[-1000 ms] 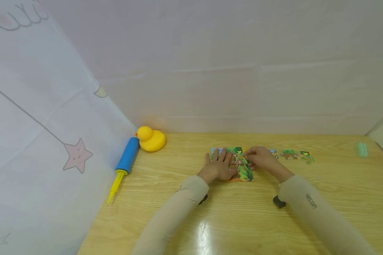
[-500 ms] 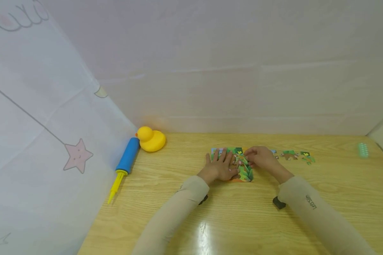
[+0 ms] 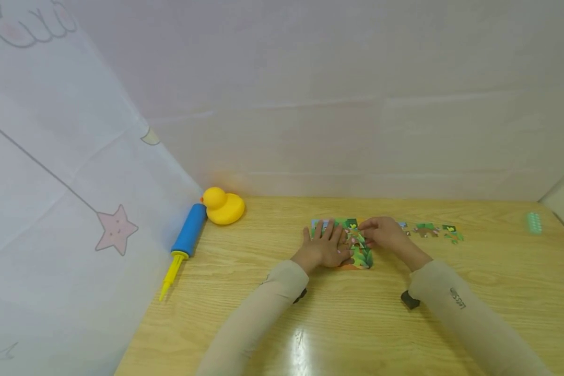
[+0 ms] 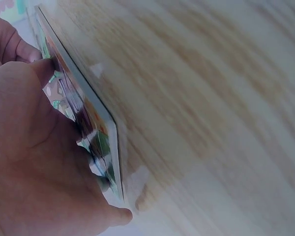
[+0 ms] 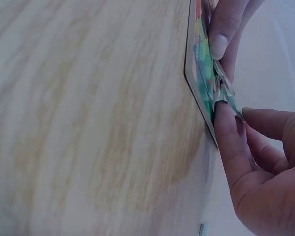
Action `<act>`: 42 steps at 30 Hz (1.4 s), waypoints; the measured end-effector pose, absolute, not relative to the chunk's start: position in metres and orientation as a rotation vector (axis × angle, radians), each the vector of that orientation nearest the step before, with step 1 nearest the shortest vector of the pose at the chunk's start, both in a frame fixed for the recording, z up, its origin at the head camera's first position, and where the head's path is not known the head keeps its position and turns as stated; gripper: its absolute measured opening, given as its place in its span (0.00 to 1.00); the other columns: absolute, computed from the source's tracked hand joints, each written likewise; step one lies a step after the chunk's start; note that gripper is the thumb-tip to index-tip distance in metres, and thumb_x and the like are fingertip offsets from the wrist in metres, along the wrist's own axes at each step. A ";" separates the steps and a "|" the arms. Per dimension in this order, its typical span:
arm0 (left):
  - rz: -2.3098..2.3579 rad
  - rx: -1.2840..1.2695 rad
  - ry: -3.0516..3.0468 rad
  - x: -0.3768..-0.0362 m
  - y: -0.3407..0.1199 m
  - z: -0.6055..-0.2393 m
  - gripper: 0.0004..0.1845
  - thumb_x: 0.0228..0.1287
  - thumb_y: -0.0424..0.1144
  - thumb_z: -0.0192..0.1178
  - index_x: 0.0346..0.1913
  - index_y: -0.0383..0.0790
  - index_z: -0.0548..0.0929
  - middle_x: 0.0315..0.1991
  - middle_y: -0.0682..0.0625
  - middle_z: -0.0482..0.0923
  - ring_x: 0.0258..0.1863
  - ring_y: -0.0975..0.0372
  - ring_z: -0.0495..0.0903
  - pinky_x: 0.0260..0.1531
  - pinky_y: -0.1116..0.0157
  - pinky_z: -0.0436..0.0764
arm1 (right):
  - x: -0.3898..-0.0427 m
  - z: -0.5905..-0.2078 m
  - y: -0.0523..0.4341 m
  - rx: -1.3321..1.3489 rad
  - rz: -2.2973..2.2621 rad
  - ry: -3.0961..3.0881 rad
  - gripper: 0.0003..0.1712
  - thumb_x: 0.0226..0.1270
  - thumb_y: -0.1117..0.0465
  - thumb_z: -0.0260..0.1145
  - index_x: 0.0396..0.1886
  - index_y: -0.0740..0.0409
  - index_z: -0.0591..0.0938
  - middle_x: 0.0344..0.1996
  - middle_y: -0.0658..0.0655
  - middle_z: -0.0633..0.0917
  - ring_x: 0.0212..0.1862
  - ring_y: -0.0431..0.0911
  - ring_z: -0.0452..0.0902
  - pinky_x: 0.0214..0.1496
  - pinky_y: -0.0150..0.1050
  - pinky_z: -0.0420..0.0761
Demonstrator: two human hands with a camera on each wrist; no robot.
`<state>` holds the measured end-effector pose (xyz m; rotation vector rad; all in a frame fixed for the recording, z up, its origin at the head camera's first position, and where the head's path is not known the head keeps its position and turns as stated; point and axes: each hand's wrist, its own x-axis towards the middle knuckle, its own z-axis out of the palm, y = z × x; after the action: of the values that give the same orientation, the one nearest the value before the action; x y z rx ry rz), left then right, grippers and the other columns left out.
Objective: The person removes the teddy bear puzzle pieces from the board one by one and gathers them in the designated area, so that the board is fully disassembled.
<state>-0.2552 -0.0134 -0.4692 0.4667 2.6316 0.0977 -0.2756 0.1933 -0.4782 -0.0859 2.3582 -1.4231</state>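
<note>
Partly hidden, the puzzle board [image 3: 354, 259] lies under the flat left hand [image 3: 326, 245]; right hand [image 3: 383, 233] fingers pinch a piece [image 5: 225, 91].

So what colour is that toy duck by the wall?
The toy duck is plain yellow, clearest in the head view.

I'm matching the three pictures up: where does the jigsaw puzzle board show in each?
Head: puzzle board at table centre, under both hands.
Left wrist: edge-on at left, beneath the left hand.
Right wrist: edge-on at upper right, right hand fingering a piece.
Shared landmark: wooden table.

Wooden table [image 3: 338, 324]: puzzle [image 3: 357, 250], duck [image 3: 223, 206], pump [image 3: 183, 243].
</note>
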 end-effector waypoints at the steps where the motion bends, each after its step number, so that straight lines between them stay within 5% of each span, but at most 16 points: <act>1: 0.098 0.468 2.632 -0.255 -0.013 -0.469 0.45 0.74 0.72 0.34 0.83 0.56 0.34 0.84 0.53 0.25 0.83 0.52 0.26 0.78 0.37 0.34 | -0.275 -0.479 0.193 -0.089 -1.428 2.349 0.21 0.80 0.63 0.54 0.65 0.69 0.76 0.62 0.70 0.78 0.48 0.50 0.83 0.48 0.39 0.88; 14: 0.082 0.461 2.648 -0.255 -0.013 -0.468 0.44 0.74 0.73 0.32 0.83 0.57 0.33 0.84 0.54 0.25 0.83 0.53 0.27 0.79 0.39 0.34 | -0.278 -0.484 0.203 -0.070 -1.559 2.211 0.24 0.81 0.63 0.51 0.70 0.68 0.71 0.70 0.71 0.70 0.60 0.55 0.77 0.55 0.40 0.86; 21: 0.071 0.459 2.650 -0.258 -0.013 -0.472 0.44 0.74 0.73 0.32 0.83 0.58 0.33 0.84 0.55 0.24 0.83 0.53 0.26 0.79 0.39 0.33 | -0.278 -0.486 0.217 -0.072 -1.638 2.147 0.26 0.81 0.62 0.51 0.73 0.67 0.68 0.71 0.70 0.68 0.53 0.49 0.81 0.55 0.40 0.86; 27: 0.059 0.448 2.652 -0.258 -0.013 -0.473 0.44 0.74 0.73 0.32 0.82 0.59 0.32 0.84 0.56 0.25 0.83 0.54 0.26 0.79 0.40 0.33 | -0.275 -0.483 0.229 -0.017 -1.743 2.072 0.28 0.79 0.64 0.52 0.74 0.69 0.65 0.61 0.61 0.72 0.41 0.40 0.77 0.53 0.38 0.87; 38: 0.051 0.457 2.655 -0.257 -0.013 -0.474 0.44 0.74 0.72 0.33 0.83 0.59 0.33 0.84 0.56 0.25 0.83 0.54 0.27 0.79 0.39 0.33 | -0.268 -0.477 0.263 -0.075 -1.812 2.008 0.33 0.80 0.61 0.56 0.77 0.72 0.58 0.43 0.48 0.76 0.38 0.36 0.78 0.52 0.36 0.86; 42: 0.053 0.458 2.656 -0.257 -0.013 -0.474 0.44 0.74 0.72 0.33 0.83 0.58 0.33 0.84 0.56 0.25 0.83 0.54 0.27 0.79 0.39 0.33 | -0.265 -0.476 0.279 -0.080 -1.827 1.994 0.35 0.81 0.59 0.56 0.78 0.71 0.57 0.45 0.48 0.74 0.40 0.37 0.78 0.54 0.36 0.86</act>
<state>-0.2568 -0.0128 -0.4736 0.4577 2.6565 0.0528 -0.2649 0.2788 -0.4765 -0.0802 1.9943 -1.8271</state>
